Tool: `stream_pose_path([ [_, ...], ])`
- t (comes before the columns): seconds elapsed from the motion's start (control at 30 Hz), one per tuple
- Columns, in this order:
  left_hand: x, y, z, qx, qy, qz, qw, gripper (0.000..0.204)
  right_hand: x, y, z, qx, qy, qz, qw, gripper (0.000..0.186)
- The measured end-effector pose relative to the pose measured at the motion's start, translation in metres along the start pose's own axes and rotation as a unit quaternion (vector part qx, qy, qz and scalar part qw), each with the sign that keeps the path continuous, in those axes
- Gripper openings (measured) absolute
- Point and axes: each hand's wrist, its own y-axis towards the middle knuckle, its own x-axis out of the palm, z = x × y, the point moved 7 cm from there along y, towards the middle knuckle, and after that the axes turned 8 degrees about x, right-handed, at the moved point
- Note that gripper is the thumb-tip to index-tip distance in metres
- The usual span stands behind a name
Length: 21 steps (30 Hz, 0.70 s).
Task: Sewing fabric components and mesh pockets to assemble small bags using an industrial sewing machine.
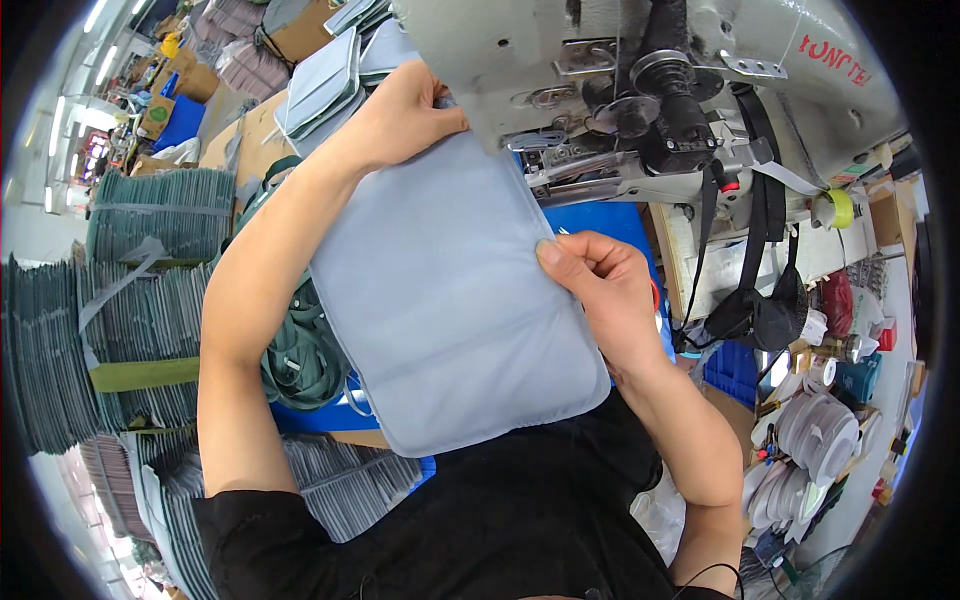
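A light blue-grey padded rectangular panel (440, 300) with rounded corners hangs between my hands, its lower part over my black top. My left hand (405, 115) has closed fingers on the panel's far end, beside the sewing machine head (500, 50); its fingertips are partly hidden there. My right hand (590, 275) pinches the panel's right edge between thumb and fingers, below the machine's needle area (670, 140). Dark green straps (300, 370) lie to the left, beside the panel.
Stacked grey pieces (320, 85) lie at the back, on a tan board (235, 140). Tall bundles of green-grey panels (150, 310) stand on the left. A blue surface (590, 215) shows under the machine. Tape rolls (810, 440) and black straps (760, 300) are at the right.
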Motion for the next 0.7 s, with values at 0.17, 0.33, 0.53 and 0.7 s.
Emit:
stream_pose_path([
  [0.17,-0.002,0.001,0.003,0.039,-0.049,0.036,0.997,0.033,0.003,0.002,0.0,0.003,0.026,-0.005,1.0,0.02],
  [0.33,0.001,0.009,0.008,0.019,-0.019,-0.002,1.0,0.034,0.002,0.008,0.0,0.011,0.045,0.005,0.999,0.021],
  [0.53,0.005,0.025,-0.021,0.004,-0.139,0.009,0.99,0.035,0.008,0.02,-0.013,-0.014,0.062,0.001,0.998,0.024],
  [0.7,0.004,0.033,-0.024,0.032,-0.188,0.024,0.981,0.036,0.002,0.007,-0.005,-0.005,0.087,0.026,0.996,0.027],
])
